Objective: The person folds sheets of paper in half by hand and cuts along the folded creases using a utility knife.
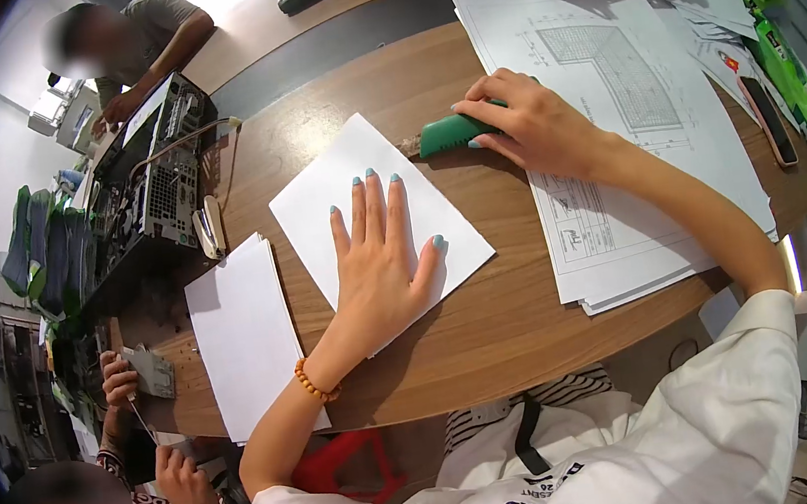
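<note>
Green plastic-looking tool (458, 133) sits gripped in the right hand (550, 128), its narrow end just beside a loose white sheet (350, 148). Left of that grip, the left hand (378, 275) lies open on the sheet, fingers spread—the sheet shows no cut or fold, so work on it seems barely begun. Farther left rests a paper stack (241, 322)—drawings (659, 200) lie right of and under the gripping arm.
</note>
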The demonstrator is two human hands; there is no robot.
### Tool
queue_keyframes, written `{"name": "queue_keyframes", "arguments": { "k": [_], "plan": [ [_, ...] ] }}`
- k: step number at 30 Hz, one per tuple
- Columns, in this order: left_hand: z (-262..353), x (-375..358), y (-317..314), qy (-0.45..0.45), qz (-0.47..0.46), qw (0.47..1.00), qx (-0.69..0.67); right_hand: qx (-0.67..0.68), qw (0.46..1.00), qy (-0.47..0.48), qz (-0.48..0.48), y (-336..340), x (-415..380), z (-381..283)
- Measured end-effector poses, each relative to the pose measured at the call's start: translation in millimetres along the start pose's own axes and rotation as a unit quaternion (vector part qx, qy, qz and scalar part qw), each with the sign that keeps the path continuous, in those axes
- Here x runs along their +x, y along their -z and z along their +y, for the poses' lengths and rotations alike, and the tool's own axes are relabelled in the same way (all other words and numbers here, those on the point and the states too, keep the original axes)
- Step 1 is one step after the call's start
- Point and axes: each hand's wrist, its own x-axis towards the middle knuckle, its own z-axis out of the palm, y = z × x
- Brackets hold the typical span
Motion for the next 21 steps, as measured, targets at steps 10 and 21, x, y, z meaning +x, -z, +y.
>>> {"name": "queue_keyframes", "arguments": {
  "k": [10, 21],
  "plan": [
    [0, 0, 0, -0.004, 0.000, 1.000, 0.001, 0.008, 1.000, 0.002, -0.001, -7, 2, 6],
    [-10, 20, 22, -0.007, -0.023, 1.000, -0.014, 0.023, 0.999, 0.017, -0.022, -2, 4, 21]
  ]
}}
